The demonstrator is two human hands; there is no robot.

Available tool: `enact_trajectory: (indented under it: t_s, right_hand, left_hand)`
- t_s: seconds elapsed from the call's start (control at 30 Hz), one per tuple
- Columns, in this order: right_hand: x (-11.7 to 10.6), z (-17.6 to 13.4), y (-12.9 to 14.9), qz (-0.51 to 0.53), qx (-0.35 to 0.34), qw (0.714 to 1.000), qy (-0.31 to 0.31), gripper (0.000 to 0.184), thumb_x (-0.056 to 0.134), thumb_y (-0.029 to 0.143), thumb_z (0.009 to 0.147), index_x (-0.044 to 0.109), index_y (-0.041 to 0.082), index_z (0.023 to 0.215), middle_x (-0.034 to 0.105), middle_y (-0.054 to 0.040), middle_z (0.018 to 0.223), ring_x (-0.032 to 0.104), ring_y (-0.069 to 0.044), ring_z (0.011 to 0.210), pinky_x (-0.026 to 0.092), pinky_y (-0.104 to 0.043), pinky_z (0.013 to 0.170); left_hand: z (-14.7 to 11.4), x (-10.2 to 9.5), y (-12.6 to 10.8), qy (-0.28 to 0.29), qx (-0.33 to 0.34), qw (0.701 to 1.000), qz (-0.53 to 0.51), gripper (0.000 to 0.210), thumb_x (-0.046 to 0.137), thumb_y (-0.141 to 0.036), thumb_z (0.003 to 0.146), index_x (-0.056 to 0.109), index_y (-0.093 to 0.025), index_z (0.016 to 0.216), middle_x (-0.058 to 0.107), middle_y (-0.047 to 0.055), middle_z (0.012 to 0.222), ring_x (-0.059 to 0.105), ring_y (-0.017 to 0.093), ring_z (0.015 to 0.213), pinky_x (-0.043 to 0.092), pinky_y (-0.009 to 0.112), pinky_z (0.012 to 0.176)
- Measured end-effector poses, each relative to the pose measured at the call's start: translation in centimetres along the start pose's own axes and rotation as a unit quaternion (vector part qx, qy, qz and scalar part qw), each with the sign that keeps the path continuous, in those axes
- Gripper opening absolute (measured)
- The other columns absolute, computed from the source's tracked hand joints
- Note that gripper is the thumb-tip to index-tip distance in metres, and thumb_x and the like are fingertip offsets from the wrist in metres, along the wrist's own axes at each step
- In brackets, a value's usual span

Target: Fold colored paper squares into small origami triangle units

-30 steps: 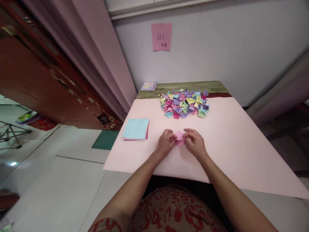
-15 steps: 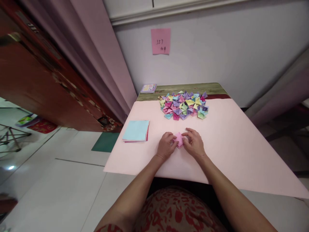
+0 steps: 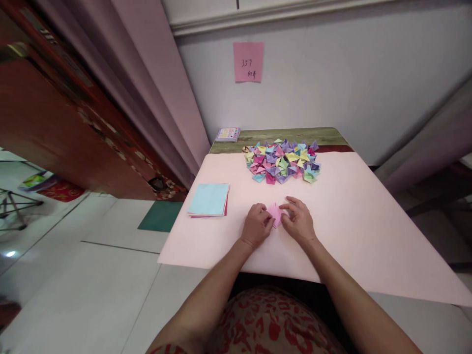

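Observation:
A small pink folded origami paper (image 3: 275, 214) lies in a diamond shape between my hands, near the table's front edge. My left hand (image 3: 257, 222) pinches its left corner between thumb and fingers. At its right side, my right hand (image 3: 299, 219) grips the edge with thumb and index finger, the other fingers curled loosely. A short dark slit or line shows at the paper's top corner. Beyond my hands sits a heap of folded origami pieces (image 3: 282, 162) in purple, yellow, pink, green and blue.
A stack of square paper sheets (image 3: 209, 199), light blue on top, lies to the left on the pink table cover (image 3: 354, 221). A pile of printed cards (image 3: 227, 134) rests at the back left corner. A pink note (image 3: 248, 62) hangs on the wall.
The pink paper's face shows more fully between my fingers, and both hands have shifted slightly. The whole view has moved a little. The heap and the stack stay in place.

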State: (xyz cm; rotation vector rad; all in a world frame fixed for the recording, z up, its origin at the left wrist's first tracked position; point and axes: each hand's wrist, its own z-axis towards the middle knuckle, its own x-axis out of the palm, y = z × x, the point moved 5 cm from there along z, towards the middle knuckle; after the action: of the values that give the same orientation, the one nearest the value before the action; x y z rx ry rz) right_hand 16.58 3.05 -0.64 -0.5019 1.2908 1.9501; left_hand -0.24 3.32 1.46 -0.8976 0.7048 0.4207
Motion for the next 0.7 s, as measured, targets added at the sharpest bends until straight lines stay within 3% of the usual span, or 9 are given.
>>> enact_trajectory:
  t_s: [0.2,0.47,0.7]
  right_hand:
    - [0.4,-0.1,0.1,-0.032,-0.013,0.999,0.012,0.029,0.063,0.032,0.08,0.071,0.024,0.106,0.059,-0.0111,0.13,0.055,-0.032,0.115,0.044,-0.052,0.097]
    - [-0.2,0.0,0.0,0.009,-0.009,1.0,0.007,0.025,0.068,0.036,0.078,0.072,0.026,0.1,0.059,-0.0089,0.13,0.055,-0.03,0.117,0.044,-0.049,0.097]
    - [-0.1,0.3,0.5,0.028,-0.004,0.999,0.029,0.028,0.063,0.032,0.08,0.067,0.025,0.107,0.072,-0.0055,0.103,0.064,-0.026,0.094,0.046,-0.046,0.092]
  left_hand:
    - [-0.2,0.8,-1.0,0.054,0.07,0.988,0.124,0.019,0.05,-0.022,0.093,0.064,-0.019,0.081,0.061,0.008,0.088,0.051,0.023,0.088,0.044,0.04,0.081]
    - [-0.3,1.0,-0.9,0.057,0.078,0.989,0.113,0.016,0.048,-0.02,0.094,0.062,-0.018,0.085,0.06,0.008,0.089,0.051,0.023,0.09,0.044,0.039,0.083]
    - [-0.3,1.1,-0.9,0.069,0.069,0.988,0.122,0.016,0.049,-0.021,0.094,0.062,-0.018,0.085,0.06,0.008,0.088,0.052,0.024,0.09,0.043,0.041,0.083]
